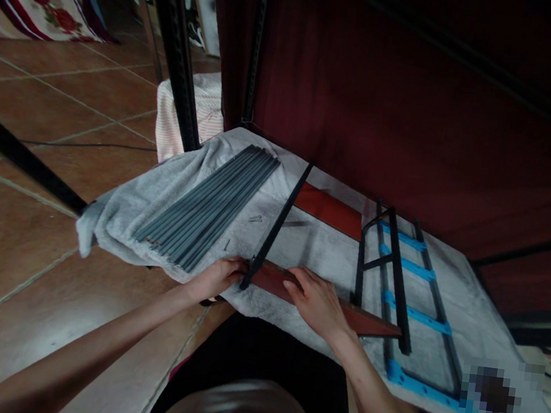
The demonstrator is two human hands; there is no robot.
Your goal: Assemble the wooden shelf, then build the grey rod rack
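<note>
Reddish-brown narrow flat board: along the near side of the cloth, between the two hands' reach; landmark for all places below.
Left hand: at the board's left end, fingers bent in at the bar's near end; cannot tell whether they grip the bar or something small beside it.
Right hand: holding the board near its middle, fingers over the upper edge, thumb on the near face.
Straight black metal bar: near end at the board's left end; runs away from the board toward the curtain.
Angular black metal frame: at the board's right end, one long bar meeting it there.
Orange-red flat panel: beyond the board, well apart, between bar and frame.
Dark rails with bright blue crosspieces: right of the board, just past the frame.
Grey slender tubes: left of the board, side by side in one flat bundle.
Small metal fasteners: beyond the board's left end, between tubes and bar.
Pale grey fleece cloth: under the board, tubes and rails.
Dark maroon curtain: behind, beyond the board.
</note>
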